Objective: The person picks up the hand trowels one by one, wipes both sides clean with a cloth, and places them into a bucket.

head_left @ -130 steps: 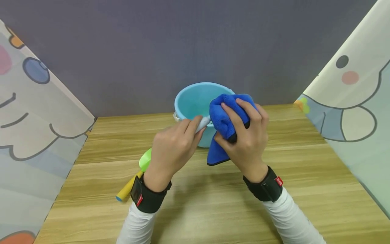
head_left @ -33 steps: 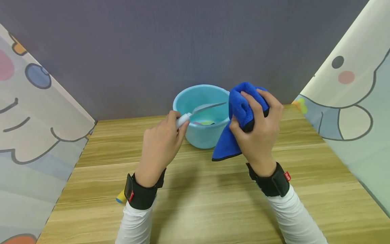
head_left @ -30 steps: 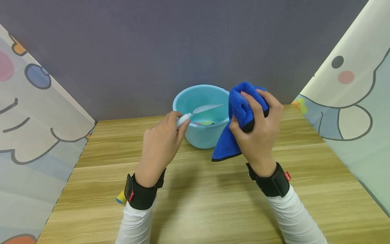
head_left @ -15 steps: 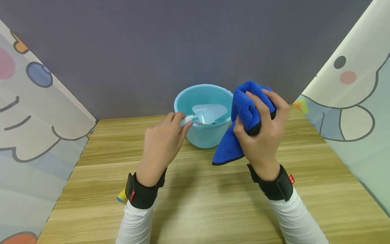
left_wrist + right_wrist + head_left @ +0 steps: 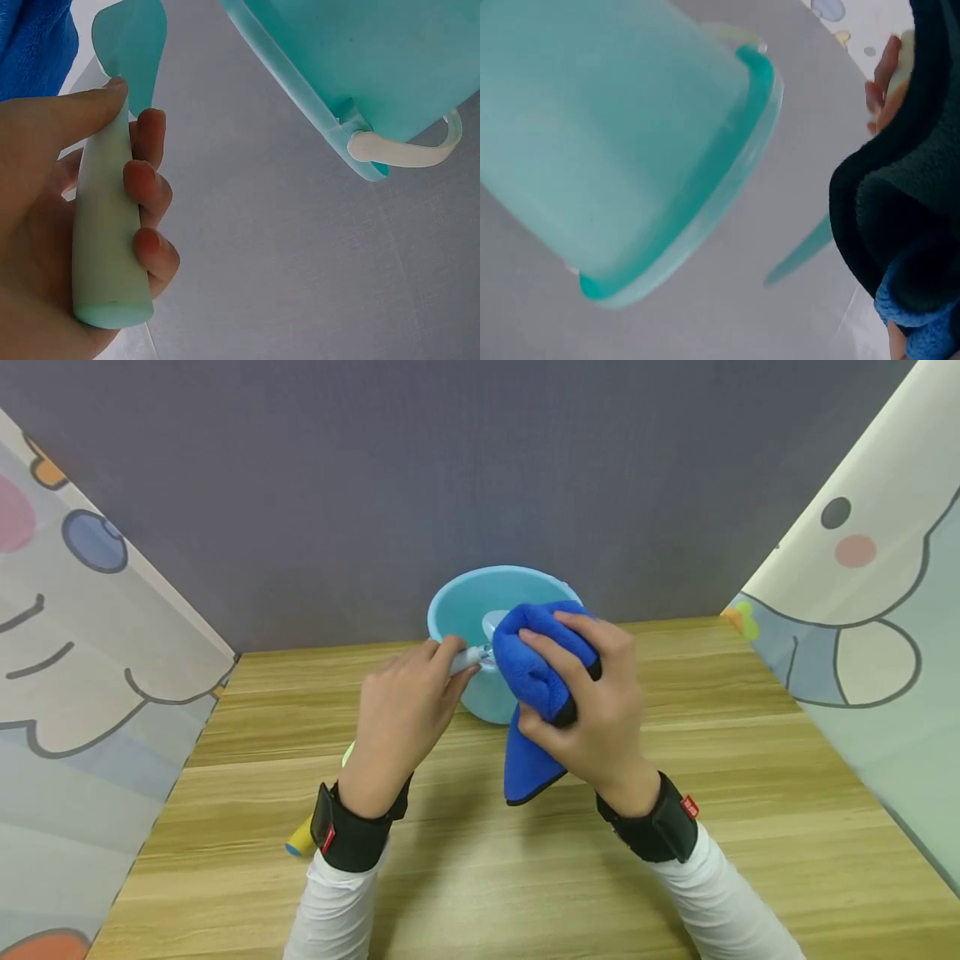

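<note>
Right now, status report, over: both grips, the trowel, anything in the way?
Left grip holding trowel. Right grip clutching blue cloth. Head view: cloth hides part of the blade; bucket behind.

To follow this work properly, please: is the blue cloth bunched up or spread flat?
Bunched up: the right grip holds the blue cloth in thick folds, with one corner hanging loose.

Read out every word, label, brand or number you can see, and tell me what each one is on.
No text can be read.
Right wristband, red tag: pale marks, too small to read.
Left wristband, red tag: too small to read.
Bucket, blue cloth, trowel: no lettering visible.
</note>
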A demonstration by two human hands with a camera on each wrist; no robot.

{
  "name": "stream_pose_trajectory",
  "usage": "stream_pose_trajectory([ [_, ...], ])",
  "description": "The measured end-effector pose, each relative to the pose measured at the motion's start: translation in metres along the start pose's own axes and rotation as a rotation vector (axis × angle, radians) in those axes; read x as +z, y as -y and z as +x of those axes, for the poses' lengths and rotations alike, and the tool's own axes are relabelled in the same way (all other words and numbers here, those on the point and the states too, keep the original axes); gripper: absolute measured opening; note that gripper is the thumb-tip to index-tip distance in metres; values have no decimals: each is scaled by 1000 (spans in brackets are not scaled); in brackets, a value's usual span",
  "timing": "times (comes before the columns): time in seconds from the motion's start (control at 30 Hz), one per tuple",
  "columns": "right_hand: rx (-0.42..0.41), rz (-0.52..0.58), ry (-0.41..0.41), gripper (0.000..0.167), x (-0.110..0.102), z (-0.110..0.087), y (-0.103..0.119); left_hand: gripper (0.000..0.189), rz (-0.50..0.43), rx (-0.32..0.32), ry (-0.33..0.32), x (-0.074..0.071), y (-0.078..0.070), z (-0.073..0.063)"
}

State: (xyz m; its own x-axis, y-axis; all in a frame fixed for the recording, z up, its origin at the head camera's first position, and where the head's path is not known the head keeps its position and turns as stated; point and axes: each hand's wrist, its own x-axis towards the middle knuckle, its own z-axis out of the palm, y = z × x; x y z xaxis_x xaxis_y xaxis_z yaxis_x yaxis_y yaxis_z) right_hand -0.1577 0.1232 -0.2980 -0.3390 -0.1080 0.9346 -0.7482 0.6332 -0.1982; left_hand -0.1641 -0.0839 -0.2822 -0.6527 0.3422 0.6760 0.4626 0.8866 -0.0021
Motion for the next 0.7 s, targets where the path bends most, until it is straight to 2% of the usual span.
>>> stream_pose_trajectory([
  [0.17, -63, -70, 126, 52, 9, -8, 5, 21, -3, 22, -26, -2, -2, 0],
  [0.27, -75, -109, 158, 54, 14, -12, 7, 23, -4, 45, -75, -5, -4, 0],
  [0.4, -79, -108, 126, 54, 16, -14, 8, 17, 4, 73, -139, -8, -6, 0],
  [0.5, -74, -103, 102, 54, 16, -12, 8, 12, 12, 94, -162, -8, -7, 2],
  [0.7, -88, -115, 53, 52, 15, -10, 11, 16, -5, 144, -205, -7, -7, 1],
])
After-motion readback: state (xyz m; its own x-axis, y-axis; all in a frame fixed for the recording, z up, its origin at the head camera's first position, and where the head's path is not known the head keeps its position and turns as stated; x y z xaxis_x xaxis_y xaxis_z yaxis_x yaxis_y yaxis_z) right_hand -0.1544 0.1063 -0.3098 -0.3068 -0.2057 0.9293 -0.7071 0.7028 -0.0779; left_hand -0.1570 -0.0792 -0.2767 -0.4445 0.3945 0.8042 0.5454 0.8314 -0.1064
